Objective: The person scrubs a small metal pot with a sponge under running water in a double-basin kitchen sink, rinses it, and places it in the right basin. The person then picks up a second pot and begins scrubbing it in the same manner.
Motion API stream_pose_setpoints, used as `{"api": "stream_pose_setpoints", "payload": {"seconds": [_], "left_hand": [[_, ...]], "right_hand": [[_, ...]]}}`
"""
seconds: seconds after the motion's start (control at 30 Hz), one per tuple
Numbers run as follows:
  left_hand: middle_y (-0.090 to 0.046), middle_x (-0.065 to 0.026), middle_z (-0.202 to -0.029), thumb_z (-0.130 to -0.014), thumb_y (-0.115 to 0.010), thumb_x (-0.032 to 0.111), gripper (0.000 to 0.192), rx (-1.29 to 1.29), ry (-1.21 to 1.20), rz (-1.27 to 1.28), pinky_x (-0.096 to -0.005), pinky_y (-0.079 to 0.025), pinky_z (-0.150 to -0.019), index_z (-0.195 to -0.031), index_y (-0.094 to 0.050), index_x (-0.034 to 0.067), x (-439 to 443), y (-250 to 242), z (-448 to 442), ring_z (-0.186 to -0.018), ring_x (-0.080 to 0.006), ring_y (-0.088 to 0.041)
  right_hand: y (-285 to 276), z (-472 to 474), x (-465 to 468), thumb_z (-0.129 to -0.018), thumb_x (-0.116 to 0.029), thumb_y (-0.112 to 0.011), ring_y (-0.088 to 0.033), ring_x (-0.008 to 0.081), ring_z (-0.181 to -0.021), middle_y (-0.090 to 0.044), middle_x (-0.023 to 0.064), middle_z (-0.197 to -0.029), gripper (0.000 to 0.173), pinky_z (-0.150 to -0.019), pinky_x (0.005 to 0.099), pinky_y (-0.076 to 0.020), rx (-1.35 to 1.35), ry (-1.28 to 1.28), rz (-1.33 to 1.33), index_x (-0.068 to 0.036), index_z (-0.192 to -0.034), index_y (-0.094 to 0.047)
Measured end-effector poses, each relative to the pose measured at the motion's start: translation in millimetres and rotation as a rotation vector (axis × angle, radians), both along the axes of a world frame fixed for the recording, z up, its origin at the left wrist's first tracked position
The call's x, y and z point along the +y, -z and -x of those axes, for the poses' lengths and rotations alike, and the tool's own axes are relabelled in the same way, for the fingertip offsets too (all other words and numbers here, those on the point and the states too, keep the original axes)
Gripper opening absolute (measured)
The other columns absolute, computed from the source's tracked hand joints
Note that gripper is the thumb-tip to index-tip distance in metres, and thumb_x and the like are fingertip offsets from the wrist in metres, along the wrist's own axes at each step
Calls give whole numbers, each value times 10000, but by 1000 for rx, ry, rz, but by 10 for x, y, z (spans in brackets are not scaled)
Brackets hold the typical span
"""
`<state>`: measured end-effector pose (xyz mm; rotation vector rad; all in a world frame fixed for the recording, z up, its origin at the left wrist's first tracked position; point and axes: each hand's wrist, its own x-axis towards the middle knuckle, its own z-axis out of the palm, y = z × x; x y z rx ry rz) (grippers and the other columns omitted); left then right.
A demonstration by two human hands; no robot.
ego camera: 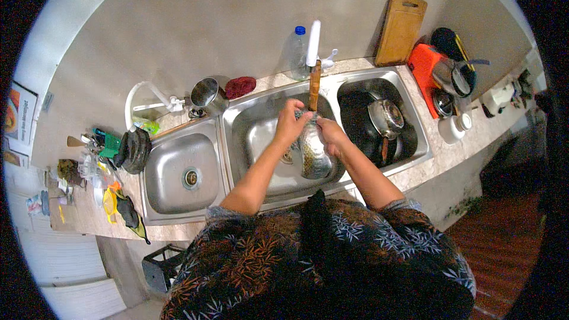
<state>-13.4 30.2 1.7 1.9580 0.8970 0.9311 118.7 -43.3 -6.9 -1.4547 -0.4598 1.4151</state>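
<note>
A metal saucepan (314, 155) with a wooden handle (314, 84) is tilted over the middle sink basin (258, 142), its handle pointing away from me towards the wall. My right hand (331, 135) grips the pan along its right side. At the base of the handle, my left hand (293, 122) presses a grey scrubber (304, 114) against the pan; its fingers partly hide the scrubber. Behind the handle stands a white faucet (313, 44). In the right basin (351, 93) lies a small saucepan (386, 115) on a large dark pan (358, 126).
A smaller basin (178, 173) with a drain sits at left, near a curved white faucet (133, 93). Along the wall are a metal pot (208, 95), a dark red cloth (240, 87), a plastic bottle (298, 55) and a wooden cutting board (400, 31). A white jar (451, 130) stands at right.
</note>
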Motion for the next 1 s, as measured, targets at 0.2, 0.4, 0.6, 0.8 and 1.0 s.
{"api": "stream_pose_setpoints", "payload": {"seconds": [0.2, 0.4, 0.6, 0.8, 1.0], "left_hand": [[-665, -77, -961, -758, -763, 381, 427, 236, 384, 434, -336, -470, -800, -1027, -649, 70, 475, -189, 115, -873, -194, -606], [-655, -41, -863, -814, -723, 369, 399, 13, 108, 662, -311, -470, -744, -986, -648, 17, 607, -301, 229, -787, -153, -594], [-625, -102, -925, -926, -579, 344, 326, -53, -263, 328, -379, -453, -787, -951, -600, 20, 463, -179, 0, -860, -241, -585], [-558, -123, -886, -864, -553, 155, 87, 213, -64, -452, -459, -384, -787, -861, -563, 68, -697, -185, -180, -879, -338, -504], [-584, -129, -898, -876, -564, 178, 112, 158, -173, -326, -470, -400, -772, -897, -589, 71, 195, -334, -166, -874, -324, -528]], "right_hand": [[-248, -30, -21, -978, -400, -440, -626, 209, -880, -666, 98, -988, 446, -826, 337, -479, 253, -128, -14, -10, -1131, -592], [-335, -371, -290, -920, -297, -610, -596, 136, -792, -668, 48, -907, 274, -776, 290, -464, -561, -539, -83, -35, -989, -654], [-90, -19, -215, -942, -428, -483, -509, 242, -589, -544, 132, -637, 523, -604, 394, -400, -645, 150, -133, 18, -685, -578], [-306, 103, -106, -957, -597, -244, -615, 441, -857, -636, 318, -829, 828, -811, 506, -421, -449, 316, 73, 116, -814, -640], [-670, 110, -132, -942, -637, -182, -592, 482, -889, -639, 318, -898, 880, -835, 513, -418, -723, 218, 163, 98, -844, -655]]}}
